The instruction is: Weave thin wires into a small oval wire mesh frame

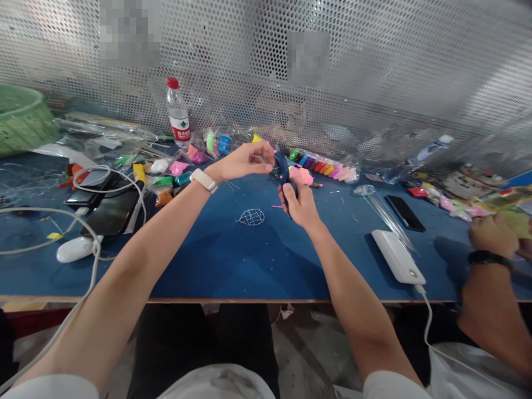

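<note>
My right hand (298, 204) is wrapped round a dark blue hand tool (281, 168) that looks like pliers, its upper end pointing away from me. My left hand (251, 159), with a pale watch band on its wrist, is curled beside that end, thumb and fingers drawn together. Whatever lies between those fingertips is too small to make out. Below the hands, a leaf-shaped wire mesh piece (251, 216) lies flat on the blue table (249, 260). A thin pink stick (276, 206) rests near my right hand.
A red-capped water bottle (178, 113) stands at the back, among bags of coloured clay (322, 166). Phones (112, 208) and looping white cables lie left. A white power bank (398, 257) and a black phone (405, 213) lie right, near another person's hand (494, 235). A perforated metal panel (249, 66) closes the back.
</note>
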`<state>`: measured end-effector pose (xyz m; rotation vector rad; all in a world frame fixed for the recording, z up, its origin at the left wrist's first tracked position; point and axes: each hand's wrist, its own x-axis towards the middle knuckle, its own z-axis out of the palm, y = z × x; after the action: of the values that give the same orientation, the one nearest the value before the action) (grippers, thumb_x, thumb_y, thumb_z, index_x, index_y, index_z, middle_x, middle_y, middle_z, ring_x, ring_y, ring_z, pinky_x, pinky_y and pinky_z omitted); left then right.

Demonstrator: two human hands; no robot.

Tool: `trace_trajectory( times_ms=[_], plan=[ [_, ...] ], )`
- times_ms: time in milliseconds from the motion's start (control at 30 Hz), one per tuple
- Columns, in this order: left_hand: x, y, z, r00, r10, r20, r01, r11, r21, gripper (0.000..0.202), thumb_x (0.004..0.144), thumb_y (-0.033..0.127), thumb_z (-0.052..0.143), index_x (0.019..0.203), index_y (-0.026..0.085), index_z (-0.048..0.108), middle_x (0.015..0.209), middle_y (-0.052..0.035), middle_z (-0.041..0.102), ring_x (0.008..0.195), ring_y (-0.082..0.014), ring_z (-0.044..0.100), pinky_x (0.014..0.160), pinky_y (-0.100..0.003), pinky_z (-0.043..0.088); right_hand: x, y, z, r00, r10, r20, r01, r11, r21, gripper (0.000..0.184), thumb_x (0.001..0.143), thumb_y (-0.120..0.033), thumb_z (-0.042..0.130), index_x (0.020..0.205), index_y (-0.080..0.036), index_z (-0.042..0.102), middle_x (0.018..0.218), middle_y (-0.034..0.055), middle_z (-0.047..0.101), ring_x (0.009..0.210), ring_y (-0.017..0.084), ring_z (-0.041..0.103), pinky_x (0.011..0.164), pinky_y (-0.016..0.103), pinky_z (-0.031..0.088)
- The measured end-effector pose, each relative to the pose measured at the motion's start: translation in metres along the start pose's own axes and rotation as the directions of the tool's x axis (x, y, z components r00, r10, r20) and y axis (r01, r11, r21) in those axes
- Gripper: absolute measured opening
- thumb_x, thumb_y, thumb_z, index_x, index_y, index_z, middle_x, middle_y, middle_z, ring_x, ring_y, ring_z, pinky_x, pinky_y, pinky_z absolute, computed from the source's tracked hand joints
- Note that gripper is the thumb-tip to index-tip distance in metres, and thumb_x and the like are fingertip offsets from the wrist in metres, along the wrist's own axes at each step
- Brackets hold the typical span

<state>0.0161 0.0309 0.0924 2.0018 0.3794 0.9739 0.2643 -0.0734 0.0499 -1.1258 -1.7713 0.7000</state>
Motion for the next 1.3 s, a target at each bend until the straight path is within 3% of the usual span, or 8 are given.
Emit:
trace_trajectory(
  times_ms=[100, 200, 267, 533, 733, 933, 1100, 1300],
  plan=[
    [-0.001, 0.009, 0.000, 0.999, -0.016, 0.048, 0.019, 0.999, -0.050, 0.070, 0.084, 0.067, 0.100, 0.135, 0.023, 0.078, 0.141, -0.0150, 0.078, 0.094, -0.0180, 0.082, 0.084, -0.029, 0.065, -0.002, -0.006, 0.002, 0.996, 0.002, 0.093, -0.010, 0.996, 0.088, 0.071, 0.104, -0.095, 0.054, 0.097, -0.025, 0.064, 0.068, -0.0028, 0.060, 0.049, 0.013, 0.055, 0.051, 0.033, 0.043],
    [-0.003, 0.022, 0.002, 0.984, -0.040, 0.176, 0.056, 0.995, -0.082, 0.062, 0.086, 0.067, 0.098, 0.126, 0.021, 0.084, 0.127, -0.0136, 0.083, 0.086, -0.0178, 0.081, 0.082, -0.031, 0.067, -0.004, -0.008, 0.005, 0.990, 0.010, 0.138, -0.032, 0.987, 0.155, 0.075, 0.100, -0.099, 0.056, 0.098, -0.024, 0.066, 0.069, -0.0030, 0.060, 0.046, 0.011, 0.053, 0.046, 0.031, 0.041],
    [-0.002, 0.027, 0.004, 0.981, -0.038, 0.192, 0.055, 0.995, -0.083, 0.056, 0.087, 0.066, 0.098, 0.116, 0.019, 0.086, 0.115, -0.0121, 0.084, 0.083, -0.0171, 0.079, 0.081, -0.030, 0.066, -0.005, -0.009, 0.006, 0.988, 0.030, 0.150, -0.058, 0.981, 0.187, 0.075, 0.099, -0.098, 0.057, 0.098, -0.023, 0.067, 0.069, -0.0025, 0.061, 0.045, 0.011, 0.054, 0.045, 0.030, 0.041],
    [0.002, 0.017, 0.004, 0.997, -0.067, 0.029, 0.063, 0.991, 0.116, 0.033, 0.098, 0.048, 0.086, 0.086, 0.018, 0.082, 0.074, -0.0045, 0.075, 0.058, -0.0104, 0.065, 0.062, -0.027, 0.054, -0.004, -0.014, 0.007, 0.990, 0.099, 0.101, -0.123, 0.956, 0.267, 0.079, 0.097, -0.102, 0.055, 0.089, -0.024, 0.064, 0.061, -0.0038, 0.058, 0.038, 0.010, 0.050, 0.038, 0.028, 0.037],
    [0.007, 0.016, 0.015, 0.994, -0.043, -0.098, 0.077, 0.923, 0.378, 0.019, 0.100, 0.033, 0.074, 0.090, 0.022, 0.086, 0.079, -0.0021, 0.081, 0.061, -0.0125, 0.072, 0.071, -0.030, 0.057, 0.000, -0.008, 0.010, 0.981, 0.192, 0.004, -0.186, 0.941, 0.281, 0.078, 0.101, -0.101, 0.049, 0.089, -0.025, 0.065, 0.058, -0.0035, 0.056, 0.035, 0.010, 0.045, 0.035, 0.028, 0.031],
    [0.006, 0.023, 0.027, 0.993, 0.025, -0.117, 0.046, 0.822, 0.568, 0.023, 0.104, 0.023, 0.065, 0.093, 0.021, 0.084, 0.080, -0.0014, 0.082, 0.051, -0.0103, 0.063, 0.074, -0.031, 0.055, 0.002, -0.006, 0.014, 0.962, 0.273, 0.008, -0.255, 0.887, 0.385, 0.083, 0.094, -0.107, 0.049, 0.090, -0.026, 0.065, 0.055, -0.0052, 0.054, 0.033, 0.010, 0.042, 0.033, 0.027, 0.033],
    [0.003, 0.019, 0.012, 0.985, 0.033, -0.168, 0.069, 0.822, 0.565, 0.019, 0.105, 0.030, 0.070, 0.095, 0.022, 0.084, 0.086, -0.0017, 0.085, 0.047, -0.0094, 0.061, 0.072, -0.031, 0.055, 0.008, -0.006, 0.005, 0.940, 0.341, 0.002, -0.295, 0.811, 0.505, 0.087, 0.086, -0.112, 0.052, 0.095, -0.026, 0.064, 0.056, -0.0076, 0.050, 0.033, 0.009, 0.036, 0.032, 0.028, 0.031],
    [0.001, 0.004, -0.005, 0.972, -0.032, -0.231, 0.126, 0.907, 0.402, 0.017, 0.103, 0.031, 0.073, 0.090, 0.022, 0.079, 0.083, -0.0045, 0.082, 0.056, -0.0139, 0.071, 0.064, -0.030, 0.055, 0.018, 0.004, -0.012, 0.925, 0.379, -0.002, -0.307, 0.752, 0.583, 0.089, 0.085, -0.114, 0.051, 0.098, -0.027, 0.062, 0.059, -0.0100, 0.044, 0.035, 0.008, 0.030, 0.034, 0.028, 0.027]
  ],
)
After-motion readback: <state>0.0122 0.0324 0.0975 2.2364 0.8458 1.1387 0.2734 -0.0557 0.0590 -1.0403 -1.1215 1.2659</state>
